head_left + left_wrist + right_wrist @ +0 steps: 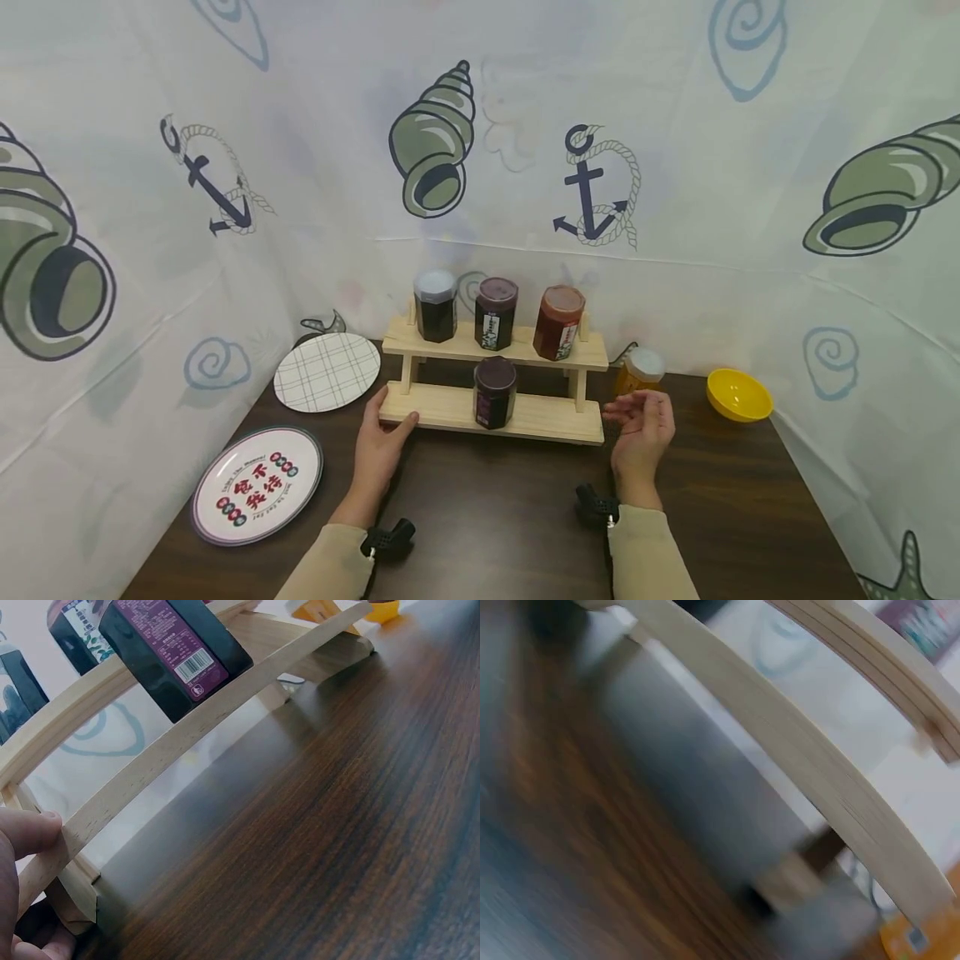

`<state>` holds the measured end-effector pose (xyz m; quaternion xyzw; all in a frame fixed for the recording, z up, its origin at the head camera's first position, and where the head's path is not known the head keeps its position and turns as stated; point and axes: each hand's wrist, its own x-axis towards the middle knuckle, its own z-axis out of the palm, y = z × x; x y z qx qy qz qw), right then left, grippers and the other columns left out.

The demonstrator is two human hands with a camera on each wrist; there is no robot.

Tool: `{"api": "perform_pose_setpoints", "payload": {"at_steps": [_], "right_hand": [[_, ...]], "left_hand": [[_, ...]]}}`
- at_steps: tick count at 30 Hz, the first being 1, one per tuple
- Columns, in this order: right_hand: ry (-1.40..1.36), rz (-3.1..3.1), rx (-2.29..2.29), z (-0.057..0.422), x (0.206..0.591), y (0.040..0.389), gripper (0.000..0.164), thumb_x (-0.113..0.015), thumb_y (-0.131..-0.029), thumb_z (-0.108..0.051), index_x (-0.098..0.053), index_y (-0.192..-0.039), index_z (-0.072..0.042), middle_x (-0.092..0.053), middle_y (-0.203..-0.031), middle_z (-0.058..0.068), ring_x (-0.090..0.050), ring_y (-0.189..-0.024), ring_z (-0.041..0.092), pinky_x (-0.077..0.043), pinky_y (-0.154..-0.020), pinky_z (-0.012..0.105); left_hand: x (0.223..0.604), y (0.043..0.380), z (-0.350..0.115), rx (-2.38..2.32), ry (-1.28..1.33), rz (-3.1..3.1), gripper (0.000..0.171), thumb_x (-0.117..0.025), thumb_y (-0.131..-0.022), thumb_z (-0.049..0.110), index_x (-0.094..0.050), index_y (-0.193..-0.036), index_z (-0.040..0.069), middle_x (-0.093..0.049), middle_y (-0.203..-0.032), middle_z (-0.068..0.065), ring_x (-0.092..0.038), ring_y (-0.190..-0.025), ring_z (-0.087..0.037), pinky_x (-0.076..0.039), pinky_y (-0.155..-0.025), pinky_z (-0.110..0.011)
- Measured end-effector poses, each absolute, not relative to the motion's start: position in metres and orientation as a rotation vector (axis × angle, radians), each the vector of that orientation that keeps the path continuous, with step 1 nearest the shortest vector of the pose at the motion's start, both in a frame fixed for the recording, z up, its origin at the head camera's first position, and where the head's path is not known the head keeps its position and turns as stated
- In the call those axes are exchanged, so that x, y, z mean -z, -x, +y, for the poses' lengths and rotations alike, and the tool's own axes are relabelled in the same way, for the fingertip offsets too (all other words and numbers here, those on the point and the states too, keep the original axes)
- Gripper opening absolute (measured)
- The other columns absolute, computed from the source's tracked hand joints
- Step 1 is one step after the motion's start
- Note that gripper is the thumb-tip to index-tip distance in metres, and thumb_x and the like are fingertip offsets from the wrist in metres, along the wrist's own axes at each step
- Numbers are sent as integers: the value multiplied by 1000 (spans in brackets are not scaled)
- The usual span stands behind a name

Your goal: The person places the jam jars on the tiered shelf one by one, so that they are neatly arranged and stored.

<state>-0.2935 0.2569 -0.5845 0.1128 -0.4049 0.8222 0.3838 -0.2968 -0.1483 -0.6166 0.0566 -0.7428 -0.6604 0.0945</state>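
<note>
A two-tier wooden rack (442,404) stands on the dark table. My left hand (378,446) grips the left end of its lower board; in the left wrist view the thumb (34,831) lies on the board's front edge, with fingertips below. Just off the right end is my right hand (643,442), its fingers loosely bent and holding nothing; the right wrist view does not show it. One dark jar (495,393) sits on the lower board. Along the upper board are a white-lidded dark jar (436,307), a purple-lidded jar (496,314) and a red jar (559,322).
Behind my right hand stands an amber jar (640,372) with a white lid. A yellow bowl (738,395) is farther right. On the left lie a white checked plate (327,372) and a round plate with red lettering (257,486). Patterned cloth (517,200) hangs behind the table.
</note>
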Motion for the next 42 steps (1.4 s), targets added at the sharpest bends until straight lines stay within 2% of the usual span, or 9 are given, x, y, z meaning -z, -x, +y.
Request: {"api": "perform_pose_setpoints", "payload": {"at_steps": [6,9,13,19,23,26,31,38,42], "right_hand": [[40,-1053,-1972,286,595,300,22,-58,-115,-20,-60,-110,1,-64,-95,17,-69,-77,27,-61,-64,29],[131,-1044,-1996,295,602,306,16,-58,-115,-21,-61,-112,-5,-60,-100,15,-64,-87,28,-59,-77,29],[152,-1024,-2044,304,604,313,13,-60,-113,-14,-56,-121,-5,-60,-109,14,-60,-105,33,-51,-99,35],[216,-1178,-2050,320,600,321,55,-71,-105,-5,-41,-152,-1,-53,-141,9,-49,-138,24,-40,-121,28],[249,-1363,-2057,329,598,322,78,-76,-102,-4,-30,-165,-7,-36,-169,12,-30,-162,24,-18,-137,32],[214,-1492,-2073,331,598,325,91,-77,-100,-1,-22,-171,-10,-23,-180,13,-19,-169,23,-7,-139,37],[195,-1630,-2045,331,600,329,96,-79,-97,3,-22,-172,-15,-27,-179,9,-22,-169,25,-13,-139,46],[355,-1727,-2012,328,605,329,88,-78,-100,-4,-28,-171,-16,-28,-181,7,-20,-170,24,-13,-139,43],[388,-1794,-1982,325,609,330,86,-78,-100,-4,-31,-170,-15,-31,-180,8,-24,-169,27,-18,-138,47]], "left_hand": [[615,297,-149,1963,-164,-2192,87,-83,-100,24,-34,-172,17,-35,-175,-20,-46,-153,-33,-39,-94,-3],[615,297,-150,1968,-164,-2187,87,-82,-101,24,-33,-172,17,-36,-174,-20,-47,-152,-33,-40,-94,-3],[614,298,-148,1984,-156,-2171,86,-82,-101,23,-34,-172,17,-36,-174,-20,-47,-152,-33,-41,-95,-5],[612,299,-144,1979,-148,-2174,89,-82,-101,25,-31,-173,14,-34,-175,-22,-47,-151,-36,-41,-96,-9],[613,299,-142,1983,-155,-2162,88,-82,-101,24,-33,-172,15,-36,-174,-22,-48,-150,-36,-41,-95,-8],[614,300,-140,1983,-166,-2157,86,-83,-100,24,-35,-171,16,-37,-174,-20,-48,-151,-34,-41,-96,-7],[616,300,-140,1977,-158,-2195,87,-83,-100,27,-34,-172,18,-36,-175,-18,-45,-154,-32,-39,-98,-6],[613,297,-144,1990,-151,-2189,88,-82,-101,26,-31,-173,18,-33,-176,-19,-41,-158,-33,-38,-98,-5],[615,295,-147,2006,-146,-2174,86,-81,-102,24,-32,-172,18,-32,-177,-18,-40,-158,-32,-38,-97,-3]]}}
